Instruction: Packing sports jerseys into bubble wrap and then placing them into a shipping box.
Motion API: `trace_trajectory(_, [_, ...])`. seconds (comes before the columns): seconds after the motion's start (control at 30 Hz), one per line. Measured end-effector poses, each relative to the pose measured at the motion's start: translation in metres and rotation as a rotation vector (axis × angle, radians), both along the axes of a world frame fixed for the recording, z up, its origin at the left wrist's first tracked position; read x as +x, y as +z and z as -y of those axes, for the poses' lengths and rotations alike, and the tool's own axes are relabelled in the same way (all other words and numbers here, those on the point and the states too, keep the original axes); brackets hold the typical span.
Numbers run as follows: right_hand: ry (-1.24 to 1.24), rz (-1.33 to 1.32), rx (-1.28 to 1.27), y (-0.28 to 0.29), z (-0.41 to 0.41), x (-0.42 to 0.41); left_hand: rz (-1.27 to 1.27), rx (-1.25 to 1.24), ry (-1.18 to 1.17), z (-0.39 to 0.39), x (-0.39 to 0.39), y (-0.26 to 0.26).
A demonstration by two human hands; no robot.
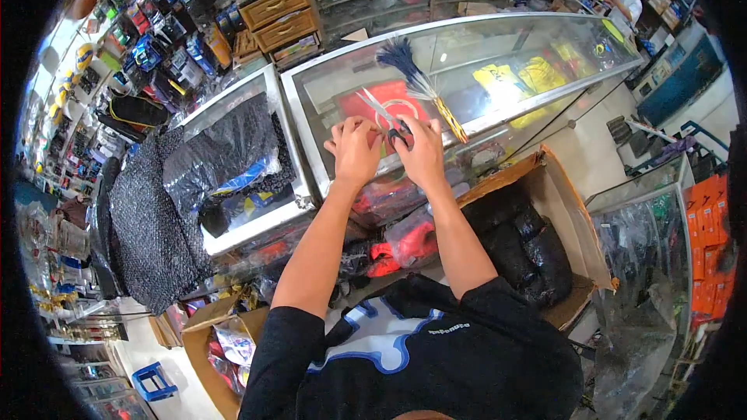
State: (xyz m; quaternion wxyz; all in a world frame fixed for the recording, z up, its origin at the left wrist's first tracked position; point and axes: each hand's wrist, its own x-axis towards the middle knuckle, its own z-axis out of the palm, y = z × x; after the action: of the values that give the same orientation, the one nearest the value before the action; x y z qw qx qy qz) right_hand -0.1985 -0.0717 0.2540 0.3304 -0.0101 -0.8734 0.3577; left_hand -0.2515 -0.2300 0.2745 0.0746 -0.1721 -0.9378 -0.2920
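Over the glass top of a display counter (327, 102), my right hand (421, 149) has its fingers at the black handles of a pair of scissors (379, 109), whose blades are parted and point to the upper left. Close beside it is my left hand (357, 149), its fingers bent near the handles; whether it holds anything I cannot tell. A thin pale ring (415, 106) shows beyond the fingers, over a red item (359, 100). To the right lies a dark blue tassel-like bundle of strands (402, 61) with a yellow patterned handle (450, 118).
Left of the counter, black plastic-wrapped goods (224, 146) cover another glass case. An open cardboard box (569, 204) with a black bag stands at my right, another box (201, 341) lower left. Yellow packets (540, 74) lie inside the counter. A person (627, 3) is at the far right.
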Motion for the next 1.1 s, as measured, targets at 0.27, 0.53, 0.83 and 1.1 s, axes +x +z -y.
trace_trajectory(0.27, [0.005, -0.121, -0.009, -0.012, 0.002, 0.0, -0.057, 0.174, -0.122, 0.005, 0.003, -0.004])
trace_trajectory(0.53, [-0.128, -0.13, -0.077, -0.01, 0.009, -0.005, 0.003, 0.334, -0.056, 0.015, 0.003, -0.007])
trace_trajectory(0.83, [-0.017, 0.064, -0.126, -0.004, -0.002, 0.005, -0.113, 0.213, -0.002, 0.01, 0.006, -0.006])
trace_trajectory(1.1, [0.085, 0.093, -0.236, -0.004, -0.005, 0.006, -0.151, 0.117, -0.039, 0.01, 0.009, -0.007])
